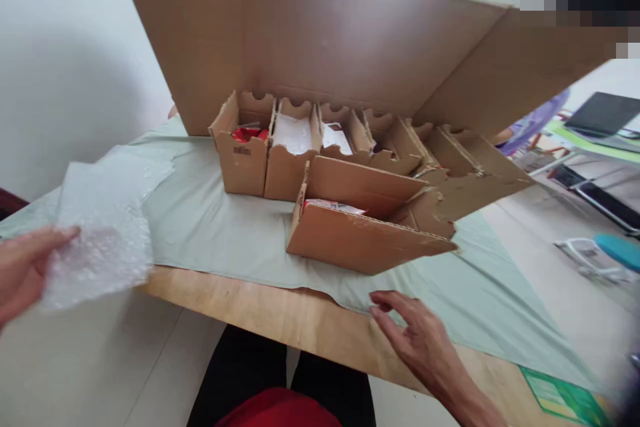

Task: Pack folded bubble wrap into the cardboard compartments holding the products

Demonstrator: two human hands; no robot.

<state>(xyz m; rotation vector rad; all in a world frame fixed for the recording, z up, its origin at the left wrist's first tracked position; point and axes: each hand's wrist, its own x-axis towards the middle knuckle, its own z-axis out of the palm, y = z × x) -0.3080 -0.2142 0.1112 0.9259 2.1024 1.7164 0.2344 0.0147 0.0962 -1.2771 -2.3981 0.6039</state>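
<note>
A sheet or bag of clear bubble wrap [110, 233] is pinched in my left hand [30, 263] at the left edge of the view, over the table's front left side. My right hand [413, 330] hovers by the front edge with fingers loosely curved and apart, holding nothing. Just beyond it stands an open cardboard box [370, 240] with a red and white packet [335, 207] inside. Behind is a row of narrow open cardboard bins; the leftmost bin [244, 163] holds something red, and the bin beside it [287, 177] holds white bubble-wrap material.
A tall cardboard panel [350, 40] stands behind the bins. A pale green cloth [200, 213] covers most of the wooden table [240, 293]. At the front right corner lies a green packet [560, 393]. A blue stool [617, 250] and a laptop [607, 117] are at right.
</note>
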